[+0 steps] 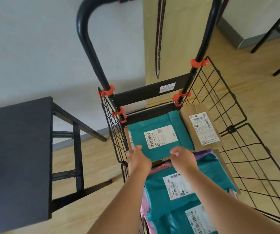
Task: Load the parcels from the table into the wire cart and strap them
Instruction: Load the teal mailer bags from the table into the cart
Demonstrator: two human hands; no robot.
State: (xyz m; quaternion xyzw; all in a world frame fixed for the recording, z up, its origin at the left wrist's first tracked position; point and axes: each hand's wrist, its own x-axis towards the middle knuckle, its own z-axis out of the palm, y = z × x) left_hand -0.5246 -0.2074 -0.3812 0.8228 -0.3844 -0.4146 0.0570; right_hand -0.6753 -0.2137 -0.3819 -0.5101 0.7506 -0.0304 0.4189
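A dark counter (15,159) stands at the left. Beside it, the wire cart (227,132) holds teal parcels (159,137) and a brown box (201,125). The left hand (138,159) and right hand (183,157) rest with fingers loose at the near edge of the top teal parcel, gripping nothing. A strap (159,39) dangles behind the handle (91,43).

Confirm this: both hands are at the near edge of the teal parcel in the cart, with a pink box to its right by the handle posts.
Not quite. The head view shows the box is brown cardboard, not pink. The rest holds: left hand and right hand are at the near edge of the teal parcel in the cart, by the handle posts.
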